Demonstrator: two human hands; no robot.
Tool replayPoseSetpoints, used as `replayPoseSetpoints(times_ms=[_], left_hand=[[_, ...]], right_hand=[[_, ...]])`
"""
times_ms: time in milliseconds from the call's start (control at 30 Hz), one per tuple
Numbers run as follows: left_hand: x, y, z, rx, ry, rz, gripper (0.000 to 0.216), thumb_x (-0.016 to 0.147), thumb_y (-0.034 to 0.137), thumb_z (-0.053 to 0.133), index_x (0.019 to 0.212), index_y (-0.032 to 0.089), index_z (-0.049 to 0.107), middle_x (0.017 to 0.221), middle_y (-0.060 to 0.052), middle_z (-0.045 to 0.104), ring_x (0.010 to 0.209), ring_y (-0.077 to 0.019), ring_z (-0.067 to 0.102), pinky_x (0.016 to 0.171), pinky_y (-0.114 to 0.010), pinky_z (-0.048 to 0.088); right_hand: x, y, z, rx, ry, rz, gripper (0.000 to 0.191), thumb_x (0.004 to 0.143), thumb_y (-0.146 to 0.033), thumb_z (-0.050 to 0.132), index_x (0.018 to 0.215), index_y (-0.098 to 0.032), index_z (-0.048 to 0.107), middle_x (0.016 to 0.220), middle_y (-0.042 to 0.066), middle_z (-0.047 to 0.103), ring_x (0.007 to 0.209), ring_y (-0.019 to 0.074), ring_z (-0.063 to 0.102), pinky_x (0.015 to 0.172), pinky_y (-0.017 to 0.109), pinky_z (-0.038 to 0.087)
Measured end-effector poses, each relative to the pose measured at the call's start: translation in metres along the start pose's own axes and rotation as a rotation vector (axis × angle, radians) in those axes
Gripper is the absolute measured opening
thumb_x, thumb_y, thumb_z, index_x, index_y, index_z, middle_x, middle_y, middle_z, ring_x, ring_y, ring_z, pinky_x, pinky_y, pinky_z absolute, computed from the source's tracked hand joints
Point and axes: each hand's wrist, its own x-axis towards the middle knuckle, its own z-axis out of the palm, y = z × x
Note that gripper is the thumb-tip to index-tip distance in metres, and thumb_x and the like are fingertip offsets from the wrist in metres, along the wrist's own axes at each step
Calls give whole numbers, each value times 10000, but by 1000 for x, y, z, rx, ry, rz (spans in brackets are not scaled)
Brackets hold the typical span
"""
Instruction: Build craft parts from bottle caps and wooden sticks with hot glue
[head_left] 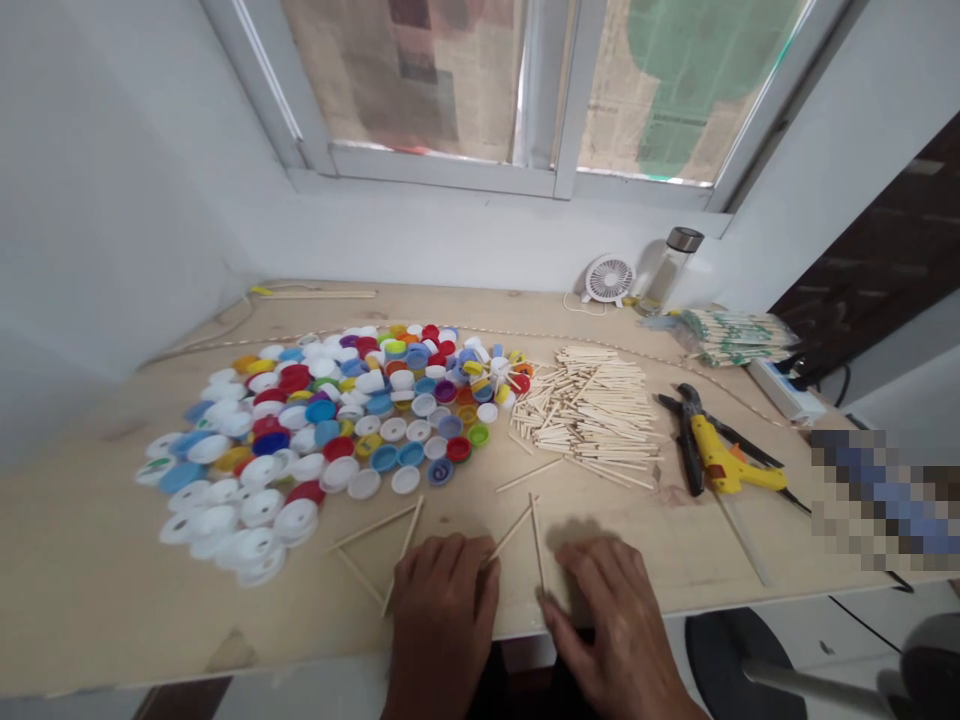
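My left hand (pixel 448 605) rests on the table with its fingers curled down and together. Between its thumb and forefinger runs the near end of a thin wooden stick (pixel 513 531). Another wooden stick (pixel 537 540) meets that one at the top, forming a peak. My right hand (pixel 616 610) lies beside it, thumb tip at the second stick's lower end and the other fingers spread away from the thumb. Left of my left hand, several sticks are laid out in a triangle-like shape (pixel 411 540), one side partly hidden by the hand.
Colourful bottle caps (pixel 322 410) spread over the table's left. A pile of wooden sticks (pixel 600 405) lies right of them. Farther right are a yellow glue gun (pixel 720 460), black-handled pliers (pixel 688 440), a power strip (pixel 784 388) and bagged sticks (pixel 735 335). Behind stand a fan (pixel 609 279) and bottle (pixel 667 268).
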Motion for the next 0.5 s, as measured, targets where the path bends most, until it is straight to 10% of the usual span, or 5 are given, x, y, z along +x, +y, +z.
replayPoseSetpoints(times_ms=[500], left_hand=[[-1,1,-5,27,-50,-64,181,839,153,480,723,229,596,679,-16,637,725,-227,560,719,-384,353]], right_hand=[[4,16,-4,-36,-50,-20,95,875,-248,566,959,-205,576,911,71,605,866,251,541,763,391,398]])
